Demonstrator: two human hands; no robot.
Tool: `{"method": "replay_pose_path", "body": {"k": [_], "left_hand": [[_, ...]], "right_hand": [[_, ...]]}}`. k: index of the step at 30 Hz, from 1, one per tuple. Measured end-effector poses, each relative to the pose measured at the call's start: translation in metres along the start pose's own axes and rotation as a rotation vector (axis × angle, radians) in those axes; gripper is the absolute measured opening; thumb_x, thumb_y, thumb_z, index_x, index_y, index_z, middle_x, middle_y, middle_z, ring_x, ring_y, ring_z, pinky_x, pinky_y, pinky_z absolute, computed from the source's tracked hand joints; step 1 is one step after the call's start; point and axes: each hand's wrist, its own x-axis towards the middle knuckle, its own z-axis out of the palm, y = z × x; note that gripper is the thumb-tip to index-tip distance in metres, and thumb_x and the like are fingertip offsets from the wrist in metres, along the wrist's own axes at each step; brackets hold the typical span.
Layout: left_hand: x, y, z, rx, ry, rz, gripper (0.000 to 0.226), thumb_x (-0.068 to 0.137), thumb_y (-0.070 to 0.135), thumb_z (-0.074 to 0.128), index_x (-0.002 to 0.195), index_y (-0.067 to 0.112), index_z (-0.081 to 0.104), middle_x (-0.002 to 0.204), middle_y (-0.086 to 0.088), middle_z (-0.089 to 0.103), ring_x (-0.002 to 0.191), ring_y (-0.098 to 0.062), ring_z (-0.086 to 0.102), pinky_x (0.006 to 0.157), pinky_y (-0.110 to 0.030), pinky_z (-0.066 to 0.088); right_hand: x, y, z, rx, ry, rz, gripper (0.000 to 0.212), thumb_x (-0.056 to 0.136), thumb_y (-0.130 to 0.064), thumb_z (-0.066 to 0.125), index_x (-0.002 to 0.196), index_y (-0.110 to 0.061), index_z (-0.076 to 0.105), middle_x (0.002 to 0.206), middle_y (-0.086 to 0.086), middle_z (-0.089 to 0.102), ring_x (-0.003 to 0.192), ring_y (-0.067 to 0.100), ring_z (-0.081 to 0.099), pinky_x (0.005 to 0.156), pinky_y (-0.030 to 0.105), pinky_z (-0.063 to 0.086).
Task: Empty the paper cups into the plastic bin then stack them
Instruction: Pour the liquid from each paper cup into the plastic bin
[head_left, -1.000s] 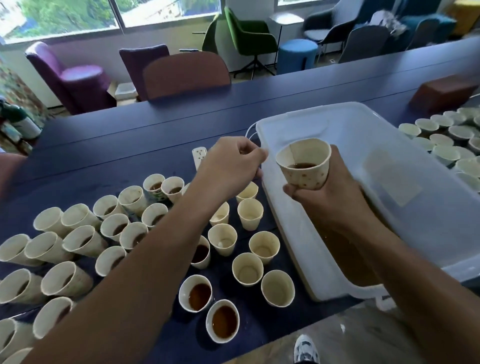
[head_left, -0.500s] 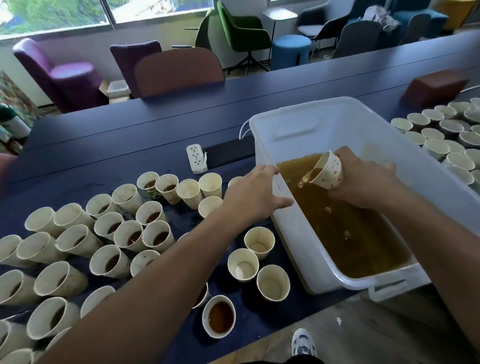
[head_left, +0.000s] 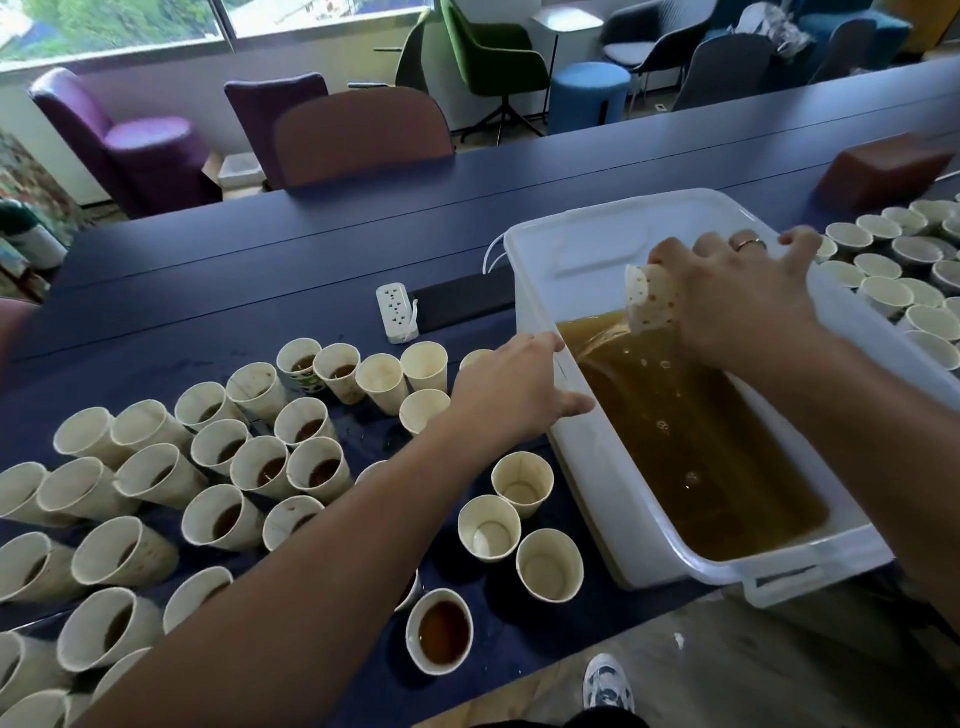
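Observation:
A white plastic bin (head_left: 587, 457) half full of brown liquid stands on the dark blue table (head_left: 291, 260). My right hand (head_left: 737, 296) holds a spotted paper cup (head_left: 652, 299) tipped over inside the bin, and brown liquid streams from it. My left hand (head_left: 511, 395) rests flat on the bin's left rim, fingers spread, holding nothing. Several paper cups with brown liquid (head_left: 260, 467) stand left of the bin. Three empty cups (head_left: 522, 483) stand close to the bin's near left side, and one full cup (head_left: 440, 631) sits near the table's front edge.
Several more cups (head_left: 883, 275) crowd the table right of the bin. A white power strip (head_left: 397, 312) and a black slab (head_left: 462, 306) lie behind the cups. A brown block (head_left: 883, 166) sits at the far right. Chairs stand beyond the table. My shoe (head_left: 608, 686) shows below.
My right hand has tipped the cup further, from upright to almost upside down, pouring into the bin. My left hand has come from above the cups to the bin's rim.

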Motion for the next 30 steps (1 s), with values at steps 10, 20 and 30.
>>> {"method": "replay_pose_path", "body": {"k": [10, 20, 30], "left_hand": [[0.001, -0.004, 0.004, 0.006, 0.018, 0.017, 0.071, 0.089, 0.058, 0.068, 0.15, 0.03, 0.042, 0.144, 0.004, 0.056, 0.127, -0.019, 0.057, 0.093, -0.04, 0.052], [0.006, -0.018, -0.047, -0.737, 0.084, -0.143, 0.033, 0.102, 0.045, 0.054, 0.105, 0.017, 0.07, 0.082, 0.003, 0.078, 0.054, -0.008, 0.058, 0.05, -0.021, 0.039], [-0.025, -0.077, -0.073, -0.606, 0.216, -0.271, 0.018, 0.09, 0.014, 0.058, 0.089, 0.011, 0.076, 0.074, 0.0, 0.076, 0.05, -0.006, 0.056, 0.046, -0.017, 0.039]], "right_hand": [[-0.016, -0.009, 0.034, 0.061, -0.305, 0.107, 0.051, 0.083, -0.031, 0.068, 0.127, -0.032, 0.042, 0.116, 0.002, 0.059, 0.115, 0.03, 0.052, 0.102, 0.057, 0.028], [-0.027, -0.058, -0.007, 0.777, -0.043, 0.154, 0.07, 0.082, -0.046, 0.075, 0.134, -0.027, 0.033, 0.123, 0.003, 0.061, 0.116, 0.031, 0.055, 0.1, 0.047, 0.026], [-0.03, -0.11, 0.004, 1.022, -0.158, -0.135, 0.092, 0.077, -0.021, 0.085, 0.15, -0.031, 0.03, 0.146, 0.002, 0.043, 0.119, 0.015, 0.052, 0.101, 0.034, 0.047]]}}
